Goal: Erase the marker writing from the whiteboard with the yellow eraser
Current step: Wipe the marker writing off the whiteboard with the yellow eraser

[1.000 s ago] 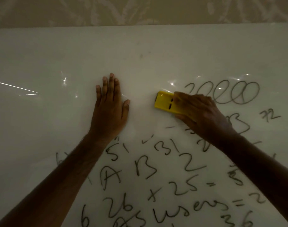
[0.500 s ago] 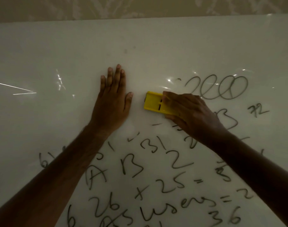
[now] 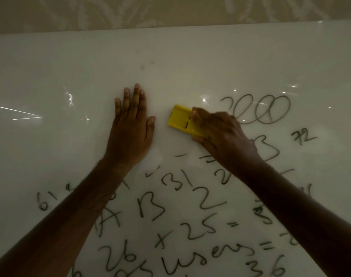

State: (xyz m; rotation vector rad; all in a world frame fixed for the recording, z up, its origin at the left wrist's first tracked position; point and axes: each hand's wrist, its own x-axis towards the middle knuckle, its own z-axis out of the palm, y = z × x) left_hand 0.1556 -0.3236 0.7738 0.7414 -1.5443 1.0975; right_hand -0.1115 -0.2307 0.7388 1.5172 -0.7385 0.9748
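Background, upper strip of view: a beige, matte surface bearing a pale leaf-like pattern [image 3: 130,11], running the full width above the straight top edge of the board. Whether it is wall covering or fabric cannot be told.

Pattern: broad, faint, curved fronds, lighter than the ground; soft and blurred.

Lighting: dim and warm overall, with a greenish-grey cast. Small bright specular glints [image 3: 204,100] scatter across the glossy surface below the strip, and two thin white streaks of reflected light [image 3: 16,112] converge at the left edge.

Floor, furniture, windows: none in view.
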